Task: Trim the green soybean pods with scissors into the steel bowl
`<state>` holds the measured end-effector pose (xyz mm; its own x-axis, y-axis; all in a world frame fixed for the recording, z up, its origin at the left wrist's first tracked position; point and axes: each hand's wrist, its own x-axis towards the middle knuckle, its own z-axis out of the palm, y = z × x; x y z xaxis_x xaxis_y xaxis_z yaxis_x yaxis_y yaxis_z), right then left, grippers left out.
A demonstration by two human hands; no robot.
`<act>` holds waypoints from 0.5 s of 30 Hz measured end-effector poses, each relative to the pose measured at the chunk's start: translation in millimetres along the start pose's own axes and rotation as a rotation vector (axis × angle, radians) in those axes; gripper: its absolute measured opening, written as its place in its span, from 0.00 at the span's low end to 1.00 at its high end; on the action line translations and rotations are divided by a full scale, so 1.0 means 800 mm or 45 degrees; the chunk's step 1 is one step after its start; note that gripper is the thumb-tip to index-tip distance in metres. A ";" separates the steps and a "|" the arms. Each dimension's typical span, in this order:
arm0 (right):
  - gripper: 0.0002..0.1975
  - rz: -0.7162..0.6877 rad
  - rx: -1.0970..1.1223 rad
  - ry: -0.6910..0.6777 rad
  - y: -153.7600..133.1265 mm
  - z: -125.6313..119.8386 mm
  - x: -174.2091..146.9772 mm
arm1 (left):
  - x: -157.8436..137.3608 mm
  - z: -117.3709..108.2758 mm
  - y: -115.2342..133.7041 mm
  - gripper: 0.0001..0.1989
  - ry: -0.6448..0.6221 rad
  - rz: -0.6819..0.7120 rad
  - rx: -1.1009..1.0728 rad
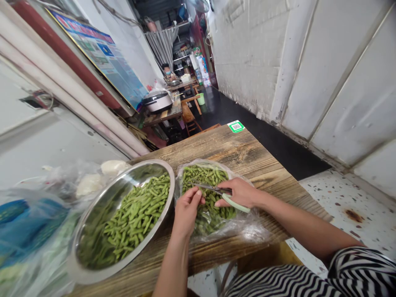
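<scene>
My right hand (238, 192) grips a pair of scissors (230, 200) with pale green handles, their blades pointing left over a clear plastic bag (247, 233). Green edamame pods (204, 175) fill this open bag. Close to the blade tips, my left hand (188, 204) is closed in a pinch; whatever its fingertips hold is too small or hidden to make out. Left of the bag stands a wide steel bowl (123, 185), tilted in the view, with many more edamame pods (139, 214) heaped inside.
The wooden table (241, 148) carries a QR-code card (236, 126) at its far corner. Plastic bags (34, 227) with blue and pale contents crowd the left side. Farther back, a rice cooker (157, 101) sits on another table, and a person (168, 73) is beyond it.
</scene>
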<state>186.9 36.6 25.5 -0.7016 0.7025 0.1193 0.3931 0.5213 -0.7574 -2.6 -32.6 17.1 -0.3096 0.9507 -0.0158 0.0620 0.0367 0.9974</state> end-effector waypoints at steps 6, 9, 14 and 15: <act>0.19 0.032 -0.085 -0.021 0.011 0.003 0.003 | -0.002 0.003 0.003 0.13 -0.077 -0.179 -0.097; 0.19 0.017 -0.123 -0.012 0.012 0.001 0.004 | -0.004 0.004 0.010 0.14 -0.061 -0.234 -0.100; 0.19 0.022 -0.112 -0.069 0.011 -0.002 0.005 | -0.004 0.002 0.018 0.13 -0.108 -0.280 -0.091; 0.19 0.032 -0.115 -0.053 0.010 -0.003 0.005 | -0.003 0.001 0.018 0.13 -0.075 -0.275 -0.149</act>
<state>189.1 44.7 21.5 -0.7139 0.6964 0.0728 0.4619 0.5466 -0.6984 -0.2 -34.4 31.7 -0.2480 0.9411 -0.2298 -0.1108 0.2081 0.9718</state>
